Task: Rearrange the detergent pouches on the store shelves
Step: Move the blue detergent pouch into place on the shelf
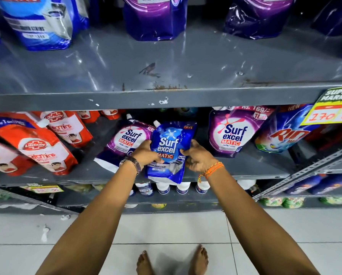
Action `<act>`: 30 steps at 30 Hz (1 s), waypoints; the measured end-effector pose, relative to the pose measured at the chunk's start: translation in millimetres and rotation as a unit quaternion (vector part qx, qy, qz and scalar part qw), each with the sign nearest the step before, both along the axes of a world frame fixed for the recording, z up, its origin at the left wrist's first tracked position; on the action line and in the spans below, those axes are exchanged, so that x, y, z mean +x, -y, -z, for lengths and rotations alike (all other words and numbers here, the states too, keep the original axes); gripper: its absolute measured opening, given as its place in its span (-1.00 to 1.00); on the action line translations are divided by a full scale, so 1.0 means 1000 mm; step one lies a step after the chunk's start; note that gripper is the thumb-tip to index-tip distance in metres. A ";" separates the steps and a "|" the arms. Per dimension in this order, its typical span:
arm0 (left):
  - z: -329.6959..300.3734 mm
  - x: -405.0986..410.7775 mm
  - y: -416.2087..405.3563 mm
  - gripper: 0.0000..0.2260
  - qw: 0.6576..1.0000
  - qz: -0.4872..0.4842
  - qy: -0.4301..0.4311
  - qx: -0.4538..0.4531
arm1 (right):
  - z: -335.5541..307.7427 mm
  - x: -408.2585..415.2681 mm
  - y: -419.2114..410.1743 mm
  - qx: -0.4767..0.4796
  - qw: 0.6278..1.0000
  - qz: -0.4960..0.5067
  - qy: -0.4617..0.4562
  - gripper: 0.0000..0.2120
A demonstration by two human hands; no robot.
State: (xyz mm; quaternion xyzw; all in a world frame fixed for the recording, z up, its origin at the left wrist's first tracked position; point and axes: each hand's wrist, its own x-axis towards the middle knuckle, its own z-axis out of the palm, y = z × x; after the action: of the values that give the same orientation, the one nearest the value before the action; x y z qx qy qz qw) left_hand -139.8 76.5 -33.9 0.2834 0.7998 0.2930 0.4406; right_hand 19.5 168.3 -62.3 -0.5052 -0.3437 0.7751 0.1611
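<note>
A blue Surf Excel Matic pouch [171, 143] stands at the front of the middle grey shelf [245, 171], its base over the shelf's edge. My left hand [146, 152] grips its left side and my right hand [196, 155] grips its right side. A purple Surf Excel pouch [124, 141] leans just behind and left of it. Another purple pouch [232, 133] stands to the right, with a gap between. On the upper shelf [166, 76] stand a blue pouch [37, 22] and purple pouches [154, 16] at the back.
Red Lifebuoy pouches [33, 145] fill the left of the middle shelf. A Rin pouch [285, 133] sits at the right under a yellow price tag [332, 110]. White bottles [163, 188] line the lower shelf. A slanted metal rail [304, 169] juts at right. Tiled floor and bare feet lie below.
</note>
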 end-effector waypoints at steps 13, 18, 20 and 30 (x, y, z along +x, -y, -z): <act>-0.005 0.002 -0.012 -0.08 0.967 -0.070 -0.076 0.234 | -0.041 -0.023 -0.001 0.316 0.945 0.086 -0.024 -0.56; -0.008 0.015 -0.029 -0.10 0.949 -0.066 -0.125 0.280 | -0.032 -0.023 -0.008 0.412 0.902 0.102 0.083 -0.49; -0.002 0.016 -0.035 -0.08 0.951 -0.053 -0.103 0.287 | -0.031 -0.019 -0.009 0.412 0.898 0.112 0.105 -0.47; 0.002 -0.010 -0.016 -0.01 0.965 0.033 -0.140 0.218 | -0.016 -0.015 -0.004 0.457 0.872 0.104 0.141 -0.61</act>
State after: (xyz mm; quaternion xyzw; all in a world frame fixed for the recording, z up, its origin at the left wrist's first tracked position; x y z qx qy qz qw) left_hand -149.5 92.5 -35.9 0.4365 0.7606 0.4032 0.2615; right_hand 4.6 172.1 -46.3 -0.5122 -0.6242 0.4308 0.4030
